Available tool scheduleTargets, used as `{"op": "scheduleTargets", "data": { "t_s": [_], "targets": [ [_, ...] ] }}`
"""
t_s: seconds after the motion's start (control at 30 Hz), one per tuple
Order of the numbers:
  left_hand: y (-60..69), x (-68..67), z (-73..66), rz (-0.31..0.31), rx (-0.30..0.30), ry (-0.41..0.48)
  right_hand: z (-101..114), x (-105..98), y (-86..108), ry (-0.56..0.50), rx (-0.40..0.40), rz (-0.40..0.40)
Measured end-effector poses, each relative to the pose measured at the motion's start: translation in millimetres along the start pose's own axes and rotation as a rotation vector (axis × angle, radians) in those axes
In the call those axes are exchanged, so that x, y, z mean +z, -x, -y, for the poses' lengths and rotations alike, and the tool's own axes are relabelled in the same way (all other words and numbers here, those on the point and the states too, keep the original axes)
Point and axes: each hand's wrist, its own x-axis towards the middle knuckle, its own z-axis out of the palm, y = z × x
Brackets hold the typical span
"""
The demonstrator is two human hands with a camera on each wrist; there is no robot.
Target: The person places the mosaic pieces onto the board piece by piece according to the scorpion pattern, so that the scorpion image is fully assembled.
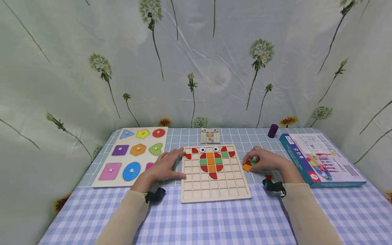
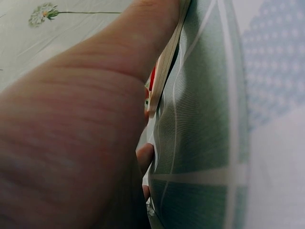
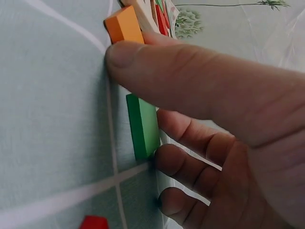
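Observation:
A wooden grid board [image 1: 217, 194] lies in the middle with flat red, orange and green pieces and two eye pieces set in its upper part. My left hand [image 1: 165, 166] rests at the board's left edge, fingers and thumb spread against it. On the right, my right hand [image 1: 264, 159] pinches an orange square piece [image 3: 125, 24] between thumb and index finger. Below the thumb, a green piece [image 3: 144, 129] lies by the other fingers, which are bent. A red piece [image 1: 248, 163] is partly hidden under the hand. Another red piece [image 1: 268, 177] lies nearer the wrist.
A pattern card [image 1: 210, 136] lies behind the board. On the left is a shape puzzle [image 1: 128, 158] with knobbed pieces. A purple cylinder [image 1: 273, 130] stands at the back right, beside a printed box [image 1: 321, 158]. A patterned curtain [image 1: 214, 68] hangs behind the table.

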Motion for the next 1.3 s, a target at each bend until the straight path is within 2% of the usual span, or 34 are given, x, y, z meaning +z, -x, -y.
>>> {"op": "scheduleTargets", "data": {
  "t_s": [0.33,0.63,0.87,1.07,1.3],
  "targets": [
    [2.0,-2.5,-2.1,0.005,-0.018,0.006,9,0,0.4,0.013,0.023,-0.004],
    [-0.3,-1.1,-0.8,0.005,-0.032,0.002,34,9,-7.3,0.017,0.023,-0.056],
    [0.4,-0.5,-0.7,0.000,-0.024,0.022,59,29,-19.3,0.004,-0.086,-0.044],
    [0.9,0.5,0.9,-0.003,-0.017,0.017,79,44,-23.3,0.047,-0.180,0.001],
    [0.9,0.4,0.4,0.002,-0.013,0.015,89,52,-22.8,0.041,-0.284,0.059]
  ]
}}
